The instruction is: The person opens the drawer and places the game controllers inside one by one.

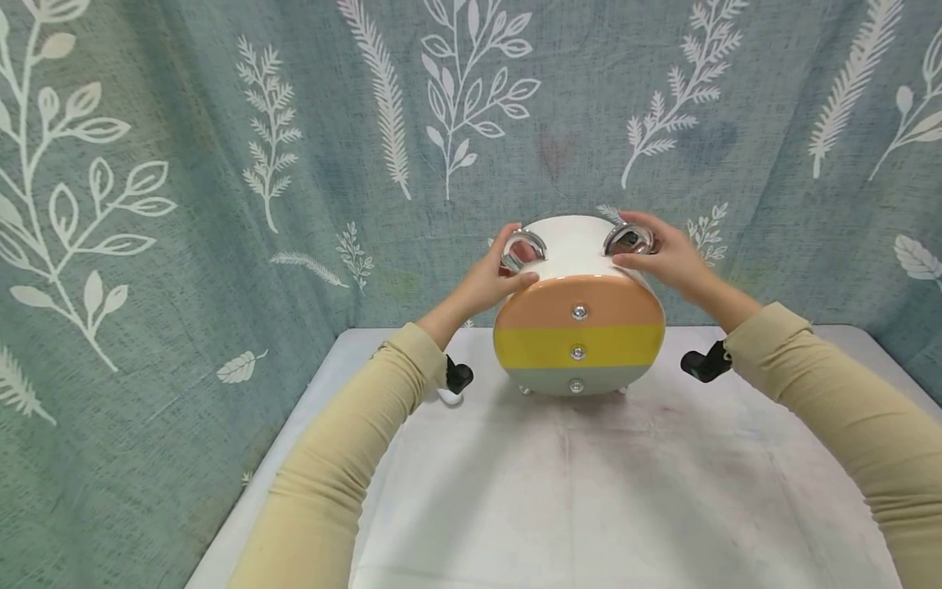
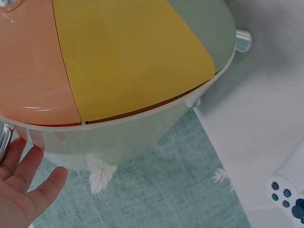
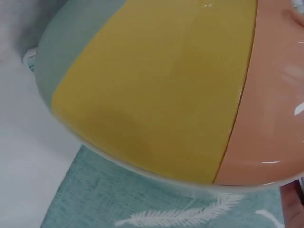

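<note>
A rounded white drawer box (image 1: 577,245) stands on short feet toward the back of the table. Its glossy front has an orange drawer (image 1: 537,304), a yellow drawer (image 1: 530,348) and a grey-green one (image 1: 537,378), each with a clear round knob. Two shiny silver rings sit on top like ears. My left hand (image 1: 491,274) grips the left ring (image 1: 540,244), thumb in front and index finger over its top. On the other side my right hand (image 1: 673,255) holds the right ring (image 1: 611,239) between thumb and fingers. All three drawers look closed.
A white cloth (image 1: 589,499) covers the table. Behind and to the left hangs a blue-green curtain (image 1: 309,164) with white leaf prints, close behind the box. A white object with dark round spots (image 2: 287,192) lies on the table left of the box.
</note>
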Available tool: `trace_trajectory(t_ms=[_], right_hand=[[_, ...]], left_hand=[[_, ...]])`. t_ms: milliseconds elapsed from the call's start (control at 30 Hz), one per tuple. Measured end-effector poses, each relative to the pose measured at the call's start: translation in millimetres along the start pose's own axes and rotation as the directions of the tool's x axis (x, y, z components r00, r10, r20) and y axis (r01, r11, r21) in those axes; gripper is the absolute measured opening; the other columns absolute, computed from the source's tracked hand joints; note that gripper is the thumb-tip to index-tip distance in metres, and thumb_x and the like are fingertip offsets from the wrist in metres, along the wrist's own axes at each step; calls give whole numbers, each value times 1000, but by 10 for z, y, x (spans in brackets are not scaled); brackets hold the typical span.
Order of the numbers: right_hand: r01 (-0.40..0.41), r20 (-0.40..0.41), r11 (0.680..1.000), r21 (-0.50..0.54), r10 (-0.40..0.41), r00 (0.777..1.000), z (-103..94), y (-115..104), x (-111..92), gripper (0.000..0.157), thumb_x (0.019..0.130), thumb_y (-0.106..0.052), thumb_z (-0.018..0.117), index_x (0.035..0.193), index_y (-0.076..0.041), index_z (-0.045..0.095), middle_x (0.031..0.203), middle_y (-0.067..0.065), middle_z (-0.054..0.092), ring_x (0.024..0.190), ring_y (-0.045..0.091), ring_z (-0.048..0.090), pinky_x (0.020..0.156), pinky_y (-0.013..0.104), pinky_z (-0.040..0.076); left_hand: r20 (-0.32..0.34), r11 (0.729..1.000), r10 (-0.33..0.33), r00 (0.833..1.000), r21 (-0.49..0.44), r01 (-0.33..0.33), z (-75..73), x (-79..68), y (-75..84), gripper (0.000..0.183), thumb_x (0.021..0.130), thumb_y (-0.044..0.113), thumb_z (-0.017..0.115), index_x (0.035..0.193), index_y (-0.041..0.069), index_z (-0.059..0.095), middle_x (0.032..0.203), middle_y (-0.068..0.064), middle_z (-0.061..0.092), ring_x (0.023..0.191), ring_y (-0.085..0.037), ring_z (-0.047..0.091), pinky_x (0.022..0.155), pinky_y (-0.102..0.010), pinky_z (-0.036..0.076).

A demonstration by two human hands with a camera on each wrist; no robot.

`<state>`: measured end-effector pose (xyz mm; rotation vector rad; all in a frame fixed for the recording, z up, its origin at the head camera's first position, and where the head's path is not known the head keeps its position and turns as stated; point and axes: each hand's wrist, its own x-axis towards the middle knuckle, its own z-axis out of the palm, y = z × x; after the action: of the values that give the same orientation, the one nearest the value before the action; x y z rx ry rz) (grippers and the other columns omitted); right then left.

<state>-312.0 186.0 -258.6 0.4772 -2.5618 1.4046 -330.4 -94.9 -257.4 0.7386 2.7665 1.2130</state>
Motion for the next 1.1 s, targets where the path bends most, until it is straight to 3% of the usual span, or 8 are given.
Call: trace_trajectory(t_ms=[67, 200, 433, 667, 767, 900, 1000, 1100], right_hand=[[1, -30, 1000, 27, 0, 1000, 22, 43, 7, 65, 85, -22, 67, 141, -17, 36, 115, 7, 50, 59, 12, 33, 53, 26, 33], [11, -67, 997, 72, -7, 998, 59, 96, 15, 63, 85, -21, 67, 140, -17, 38, 91, -1, 45, 56, 11, 29, 52, 26, 31], [27, -108, 990, 136, -13, 994, 126, 168, 41, 57, 88, -17, 63, 139, -15, 38, 109, 8, 46, 55, 10, 29, 53, 23, 32], [20, -91, 989, 146, -7, 996, 166, 161, 50, 57, 89, -16, 60, 140, -15, 35, 116, 13, 44, 59, 10, 32, 55, 24, 33], [17, -91, 989, 145, -3, 996, 161, 166, 42, 57, 89, -16, 60, 141, -17, 35, 116, 14, 45, 59, 11, 32, 55, 24, 32], [14, -86, 988, 152, -1, 996, 158, 179, 36, 58, 89, -16, 61, 140, -17, 35, 116, 11, 44, 58, 11, 32, 54, 24, 32], [7, -83, 988, 151, 5, 997, 155, 181, 35, 58, 89, -17, 62, 140, -16, 35, 115, 8, 44, 60, 12, 32, 55, 25, 32], [-1, -85, 989, 146, 14, 996, 148, 186, 31, 58, 89, -17, 61, 140, -16, 35, 112, 6, 44, 61, 12, 33, 56, 25, 32]], left_hand=[[0, 1000, -1, 1000, -4, 1, 5, 8, 5, 83, 86, 39, 62, 146, 33, 6, 134, -15, 44, 110, -26, 55, 87, -41, 46], [-2, 1000, -8, 1000, -7, 8, 9, 14, 23, 82, 85, 39, 63, 146, 35, 7, 135, -16, 43, 110, -26, 55, 87, -40, 46], [0, 1000, -5, 1000, 30, 5, -8, 1, 61, 87, 86, 40, 61, 146, 37, -2, 149, -11, 25, 122, -28, 46, 96, -42, 40], [-190, 982, 56, 980, 190, -19, -23, -103, 121, 85, 86, 40, 62, 149, 26, 6, 149, -12, 22, 136, -35, 17, 105, -56, 21], [-287, 977, 142, 947, 193, -88, 16, -211, 162, 73, 87, 36, 62, 146, 21, 22, 138, -13, 35, 127, -31, 31, 100, -51, 29], [-355, 968, 227, 907, 181, -172, 111, -358, 198, 56, 88, 29, 63, 137, 16, 41, 108, -10, 53, 93, -25, 48, 79, -36, 40], [-336, 969, 232, 913, 160, -187, 211, -434, 228, 48, 87, 28, 64, 131, 15, 49, 91, -6, 59, 72, -20, 52, 63, -28, 41], [-287, 975, 204, 936, 139, -170, 347, -498, 258, 42, 87, 28, 63, 126, 17, 54, 85, -4, 65, 64, -13, 56, 55, -23, 42]])
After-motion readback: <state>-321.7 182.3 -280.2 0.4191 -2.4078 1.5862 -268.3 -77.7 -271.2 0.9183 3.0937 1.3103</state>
